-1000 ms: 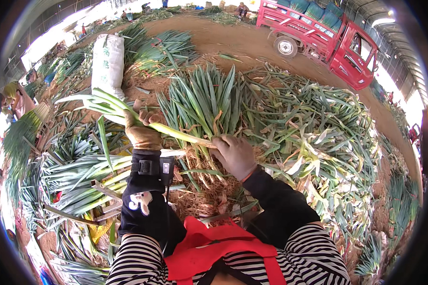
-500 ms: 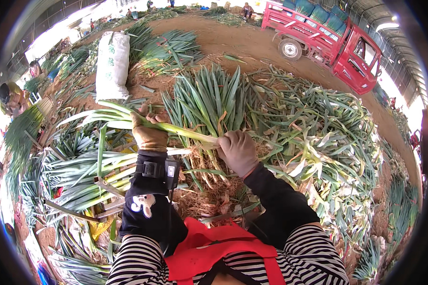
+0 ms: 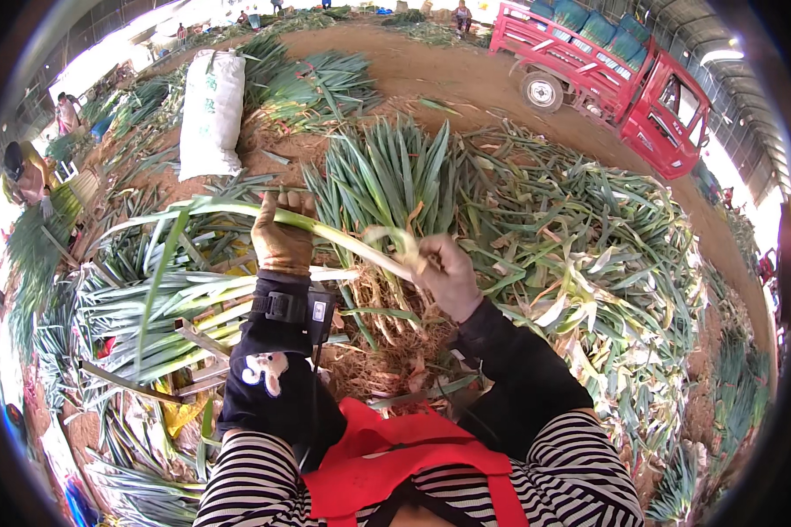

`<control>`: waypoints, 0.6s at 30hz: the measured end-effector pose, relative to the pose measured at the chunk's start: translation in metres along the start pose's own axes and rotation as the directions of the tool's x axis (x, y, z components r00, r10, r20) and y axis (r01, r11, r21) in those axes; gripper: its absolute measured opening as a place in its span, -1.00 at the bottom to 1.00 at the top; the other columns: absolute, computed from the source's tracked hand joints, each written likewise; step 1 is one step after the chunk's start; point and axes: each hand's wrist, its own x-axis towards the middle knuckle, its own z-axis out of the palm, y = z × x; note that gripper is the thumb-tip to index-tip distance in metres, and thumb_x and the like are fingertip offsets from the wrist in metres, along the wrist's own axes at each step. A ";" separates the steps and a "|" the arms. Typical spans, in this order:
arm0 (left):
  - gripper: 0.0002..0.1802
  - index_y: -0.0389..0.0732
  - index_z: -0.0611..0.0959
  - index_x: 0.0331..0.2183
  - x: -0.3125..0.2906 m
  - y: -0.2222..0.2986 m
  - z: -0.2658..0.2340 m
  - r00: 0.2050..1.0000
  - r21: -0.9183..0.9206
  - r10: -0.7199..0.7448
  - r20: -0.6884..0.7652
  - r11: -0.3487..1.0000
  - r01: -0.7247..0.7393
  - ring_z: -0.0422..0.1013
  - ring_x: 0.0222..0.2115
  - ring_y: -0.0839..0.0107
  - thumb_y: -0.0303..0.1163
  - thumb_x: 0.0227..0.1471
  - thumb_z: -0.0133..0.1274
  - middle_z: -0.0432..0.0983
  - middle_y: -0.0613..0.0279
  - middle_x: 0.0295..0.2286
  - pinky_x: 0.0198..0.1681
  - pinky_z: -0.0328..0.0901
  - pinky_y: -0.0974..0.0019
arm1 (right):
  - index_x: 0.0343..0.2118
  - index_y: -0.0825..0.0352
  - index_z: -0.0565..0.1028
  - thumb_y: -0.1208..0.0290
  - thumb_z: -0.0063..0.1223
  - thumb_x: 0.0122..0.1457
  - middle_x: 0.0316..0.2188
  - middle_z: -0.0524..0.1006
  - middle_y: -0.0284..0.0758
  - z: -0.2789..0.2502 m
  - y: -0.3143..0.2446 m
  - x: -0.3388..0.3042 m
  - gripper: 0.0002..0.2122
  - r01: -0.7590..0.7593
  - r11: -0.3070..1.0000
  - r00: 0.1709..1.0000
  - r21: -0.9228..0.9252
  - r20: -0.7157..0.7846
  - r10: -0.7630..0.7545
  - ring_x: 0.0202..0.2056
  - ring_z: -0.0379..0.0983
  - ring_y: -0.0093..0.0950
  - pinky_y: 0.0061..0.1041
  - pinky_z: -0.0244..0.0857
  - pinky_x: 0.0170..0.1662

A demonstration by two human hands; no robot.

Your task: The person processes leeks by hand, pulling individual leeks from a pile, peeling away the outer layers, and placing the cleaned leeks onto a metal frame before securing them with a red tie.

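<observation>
- Evidently, both hands work apart near the middle: the left hand (image 3: 283, 233), toward ten o'clock, is closed round a long green onion (image 3: 351, 246), while the right hand (image 3: 449, 277), toward three, pinches a pale, blurred leaf strip (image 3: 392, 235) by the onion's root end; whether it also grips the stalk cannot be told.
- The onion slants between the hands, its green leaves trailing toward nine o'clock.
- At twelve, just beyond it, a thick bundle of onions (image 3: 391, 171) spreads dark leaves; a mat of roots (image 3: 369, 364) covers the ground at six.
- Toward nine, more onions (image 3: 167, 307) lie in rows near wooden slats (image 3: 202, 341).
- At three, a broad heap of stripped leaves (image 3: 580, 246) covers the ground.
- Bare brown earth (image 3: 422, 66) stretches past twelve.
- A white sack (image 3: 212, 114) stands at ten, and a red truck (image 3: 650, 132) carrying green bundles (image 3: 598, 28) at two.
- Between nine and ten, a co-worker (image 3: 28, 171) bends; ribbed roofing (image 3: 760, 105) curves along the rim at two.
</observation>
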 end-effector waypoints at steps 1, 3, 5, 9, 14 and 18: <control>-0.77 -0.22 0.42 -0.36 -0.002 -0.003 0.000 0.998 -0.017 -0.009 0.064 1.000 0.010 0.34 -0.53 0.36 -0.25 0.15 -0.06 0.35 0.25 -0.55 -0.27 0.38 0.17 | -0.37 0.23 0.34 0.47 0.13 0.07 -0.43 0.45 -0.41 0.000 -0.003 -0.001 -0.83 -0.266 0.892 0.956 0.365 -0.022 0.294 -0.39 0.44 -0.50 -0.48 0.36 -0.29; -0.82 -0.21 0.43 -0.40 -0.004 -0.007 -0.001 0.995 -0.030 -0.013 0.098 0.999 0.016 0.31 -0.56 0.38 -0.32 0.19 -0.10 0.33 0.26 -0.57 -0.32 0.39 0.20 | -0.25 0.28 0.33 0.43 0.05 0.19 -0.42 0.43 -0.41 -0.003 0.002 -0.003 -0.85 -0.470 0.519 0.797 0.714 0.090 0.597 -0.38 0.44 -0.51 -0.42 0.40 -0.22; -0.80 -0.20 0.43 -0.42 0.004 -0.003 -0.008 0.998 -0.020 -0.012 0.069 1.000 0.013 0.29 -0.58 0.41 -0.31 0.19 -0.10 0.31 0.28 -0.59 -0.37 0.38 0.26 | -0.22 0.28 0.33 0.42 0.02 0.20 -0.41 0.41 -0.38 -0.004 0.011 -0.006 -0.85 -0.427 0.410 0.810 0.806 0.139 0.569 -0.36 0.42 -0.48 -0.40 0.39 -0.19; -0.74 -0.14 0.41 -0.49 0.021 0.003 -0.016 0.997 -0.036 0.003 -0.075 0.999 -0.006 0.21 -0.66 0.52 -0.24 0.20 -0.10 0.25 0.39 -0.65 -0.58 0.27 0.47 | -0.16 0.26 0.34 0.41 -0.06 0.22 -0.47 0.30 -0.36 -0.004 0.013 -0.013 -0.84 -0.361 0.074 0.873 0.930 0.309 0.377 -0.40 0.31 -0.48 -0.47 0.26 -0.31; -0.77 -0.08 0.42 -0.41 0.033 0.011 -0.032 1.000 0.073 0.028 0.010 0.997 -0.029 0.13 -0.71 0.63 -0.16 0.18 -0.05 0.18 0.47 -0.66 -0.69 0.16 0.54 | -0.20 0.23 0.34 0.44 -0.17 0.23 -0.60 0.19 -0.43 -0.015 0.003 -0.012 -0.89 -0.557 -0.024 0.803 0.830 0.546 0.237 -0.59 0.12 -0.58 -0.55 0.02 -0.50; -0.74 -0.06 0.41 -0.49 0.041 0.041 -0.038 0.983 0.155 0.137 -0.125 0.981 -0.117 0.10 -0.72 0.64 -0.17 0.18 -0.06 0.15 0.49 -0.69 -0.70 0.12 0.55 | -0.30 0.28 0.33 0.47 -0.19 0.24 -0.73 0.11 -0.58 -0.075 -0.015 -0.011 -0.95 -0.768 0.177 0.634 0.616 0.691 0.347 -0.75 -0.01 -0.75 -0.68 -0.21 -0.69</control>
